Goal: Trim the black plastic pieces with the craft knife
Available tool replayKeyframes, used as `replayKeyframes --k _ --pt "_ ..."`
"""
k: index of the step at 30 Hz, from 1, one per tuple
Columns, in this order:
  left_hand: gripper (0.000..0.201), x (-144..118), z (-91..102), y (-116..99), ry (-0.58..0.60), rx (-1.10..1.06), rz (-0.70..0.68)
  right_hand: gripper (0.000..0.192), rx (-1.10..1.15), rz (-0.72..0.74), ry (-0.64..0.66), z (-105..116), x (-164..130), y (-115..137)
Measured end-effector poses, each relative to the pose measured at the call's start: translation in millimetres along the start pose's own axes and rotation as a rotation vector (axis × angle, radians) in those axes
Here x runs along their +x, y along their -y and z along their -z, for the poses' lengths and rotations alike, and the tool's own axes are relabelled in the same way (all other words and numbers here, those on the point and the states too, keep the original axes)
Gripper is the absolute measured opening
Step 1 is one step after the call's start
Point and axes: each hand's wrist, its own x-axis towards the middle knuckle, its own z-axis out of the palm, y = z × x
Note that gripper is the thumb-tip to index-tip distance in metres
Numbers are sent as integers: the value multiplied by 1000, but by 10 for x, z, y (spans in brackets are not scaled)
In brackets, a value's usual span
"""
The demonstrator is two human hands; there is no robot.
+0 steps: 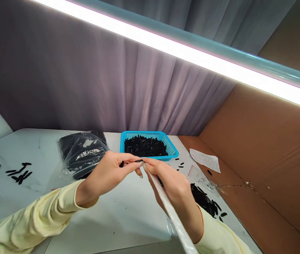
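My left hand (110,171) and my right hand (169,181) meet in front of the blue basket, fingertips touching. Pinched between the left thumb and fingers is a small, dark, elongated piece (139,161); its exact kind I cannot make out. A narrow whitish strip (169,208) runs from the right fingertips down toward the lower edge of the view, and the right thumb and fingers close on its upper end. The blue basket (176,154) just beyond the hands holds many similar black pieces (146,145). Part of what lies between the fingertips is hidden.
A clear plastic bag with black contents (83,153) lies left of the basket. Loose black pieces (19,174) are scattered at the far left, and a pile of them (204,201) sits right of my right hand. A printed paper (205,160) lies near the brown panel (271,158).
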Motion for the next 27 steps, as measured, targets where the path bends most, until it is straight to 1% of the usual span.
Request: replayKeyframes --k 4,8,12,15,17,18,20,23,25,27 --pt "27 19 -6 10 9 -15 35 19 -155 120 -50 -87 1 -3" --pt "29 37 6 18 9 -30 18 21 -241 217 -68 -97 29 -13" --pt "29 50 27 25 26 -59 47 17 -252 248 -95 -139 10 -53" --pt "32 53 23 32 49 -62 70 17 -258 254 -149 -184 -18 -158" --pt "35 48 12 33 70 -55 73 19 -242 182 -194 -176 -12 -241" --pt "36 44 6 31 79 -50 74 18 -214 104 -206 -152 4 -273" --pt "36 33 -1 25 81 -42 74 15 -87 -105 -181 -59 63 -298" --pt "33 14 0 18 68 -47 74 11 213 -385 -53 141 177 -253" --pt "32 6 4 16 67 -52 76 14 399 -502 56 259 234 -210" --pt "30 -2 6 9 68 -50 78 15 518 -568 131 330 262 -185"
